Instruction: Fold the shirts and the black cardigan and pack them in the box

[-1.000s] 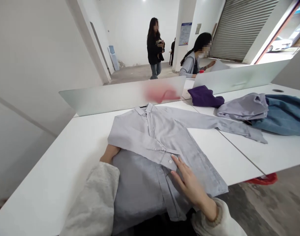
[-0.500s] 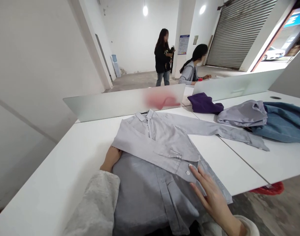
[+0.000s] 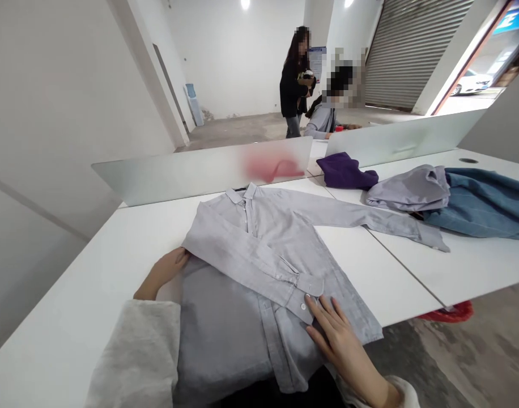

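A grey button-up shirt (image 3: pixel 225 317) lies front up on the white table, collar at the far end and its lower hem hanging over the near edge. One sleeve (image 3: pixel 234 243) is folded diagonally across the front; the other stretches out to the right. At the left fold, my left hand (image 3: pixel 168 269) has its fingers closed on the shirt's edge, with the fingertips partly hidden by cloth. My right hand (image 3: pixel 338 334) rests flat on the buttoned cuff of the folded sleeve, fingers spread.
Purple cloth (image 3: pixel 347 171), a light grey garment (image 3: pixel 410 188) and blue denim (image 3: pixel 489 201) lie on the table (image 3: pixel 395 277) to the right. Frosted dividers (image 3: pixel 178 175) line the back. Below the right edge is a red-rimmed bin (image 3: pixel 449 311). Two people are beyond.
My right hand has come down onto the cuff, which now lies flatter. My left hand has shifted outward to the left along the fold. The standing person has moved right.
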`<state>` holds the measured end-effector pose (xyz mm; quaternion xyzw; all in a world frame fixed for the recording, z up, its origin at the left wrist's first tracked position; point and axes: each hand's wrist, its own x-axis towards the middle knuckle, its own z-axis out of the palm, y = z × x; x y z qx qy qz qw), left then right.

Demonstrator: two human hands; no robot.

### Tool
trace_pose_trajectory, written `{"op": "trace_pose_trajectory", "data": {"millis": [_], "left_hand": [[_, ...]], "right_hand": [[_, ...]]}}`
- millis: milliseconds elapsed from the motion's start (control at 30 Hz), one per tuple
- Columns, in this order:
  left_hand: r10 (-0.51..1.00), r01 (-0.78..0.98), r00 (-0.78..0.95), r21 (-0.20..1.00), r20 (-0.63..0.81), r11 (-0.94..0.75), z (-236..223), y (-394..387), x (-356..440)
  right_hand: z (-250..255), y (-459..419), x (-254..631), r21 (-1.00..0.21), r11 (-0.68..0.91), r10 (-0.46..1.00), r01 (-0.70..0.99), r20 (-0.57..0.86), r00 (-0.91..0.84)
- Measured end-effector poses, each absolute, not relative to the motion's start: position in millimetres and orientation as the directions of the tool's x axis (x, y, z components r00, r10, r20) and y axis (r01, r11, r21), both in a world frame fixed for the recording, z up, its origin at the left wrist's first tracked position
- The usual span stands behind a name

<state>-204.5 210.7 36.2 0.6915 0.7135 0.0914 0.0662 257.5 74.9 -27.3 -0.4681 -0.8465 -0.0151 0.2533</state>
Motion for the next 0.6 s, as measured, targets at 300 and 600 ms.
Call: {"op": "trace_pose_trajectory", "data": {"millis": [300,600], "left_hand": [[0.996,0.996,0.030,0.086,0.081,-0.037,40,245,-155],[0.997,0.999,0.046,0.011,0.059,-0.047,-14,258,-146]], "right_hand": [[-41,75,256,-0.303,0.570,0.775,0.764,0.509,-0.376],[-15,75,263,-0.401,0.533,0.770,0.745,0.595,-0.230]]}}
